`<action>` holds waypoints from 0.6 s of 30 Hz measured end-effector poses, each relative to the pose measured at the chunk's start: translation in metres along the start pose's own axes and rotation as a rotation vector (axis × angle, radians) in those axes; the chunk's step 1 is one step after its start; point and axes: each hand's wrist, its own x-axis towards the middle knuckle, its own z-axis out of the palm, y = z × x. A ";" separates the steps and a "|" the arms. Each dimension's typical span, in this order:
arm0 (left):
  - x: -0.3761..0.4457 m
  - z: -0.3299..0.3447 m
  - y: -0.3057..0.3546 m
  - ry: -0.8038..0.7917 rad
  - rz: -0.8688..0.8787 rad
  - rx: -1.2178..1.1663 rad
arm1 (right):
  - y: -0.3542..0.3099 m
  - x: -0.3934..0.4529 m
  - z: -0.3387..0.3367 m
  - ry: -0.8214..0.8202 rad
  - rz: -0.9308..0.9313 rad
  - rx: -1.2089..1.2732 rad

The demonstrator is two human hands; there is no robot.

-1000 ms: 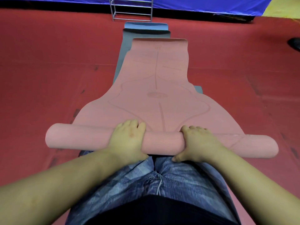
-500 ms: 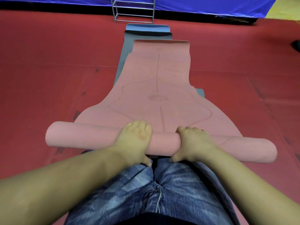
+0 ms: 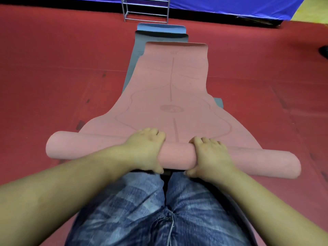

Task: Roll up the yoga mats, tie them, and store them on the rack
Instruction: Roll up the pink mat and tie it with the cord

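- A red floor (image 3: 53,77) fills the view, with one blue tarp wall (image 3: 230,4) along its far edge.
- One pink yoga mat with faint printed lines (image 3: 170,96) lies lengthwise on the floor ahead of the person; its near end is wound into a thick roll (image 3: 175,155) lying crosswise just in front of the knees.
- Two hands are on that roll, side by side near its middle: the left hand (image 3: 145,150) is clasped over it, fingers across the top and thumb at the near side; the right hand (image 3: 211,157) grasps it the same way.
- Two more mats lie flat beneath the pink one: a dark grey mat (image 3: 142,50) showing along the left edge and far end, and a light blue mat (image 3: 161,28) peeking out beyond that.
- One metal wire rack (image 3: 146,9) stands at the far end of the mats, against the tarp.
- The person's legs, in blue denim jeans (image 3: 142,210), are at the bottom of the view.
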 end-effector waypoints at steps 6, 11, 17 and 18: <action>0.003 0.014 0.000 0.133 -0.019 0.047 | 0.002 0.013 -0.008 -0.121 0.013 -0.014; 0.027 -0.005 -0.013 -0.164 0.008 -0.114 | 0.006 -0.001 0.007 0.102 -0.056 -0.033; 0.023 -0.004 -0.012 -0.053 0.003 0.007 | 0.006 0.030 -0.005 -0.096 0.030 0.040; 0.019 0.002 -0.010 0.035 0.028 0.093 | 0.009 0.036 -0.009 -0.150 0.023 0.057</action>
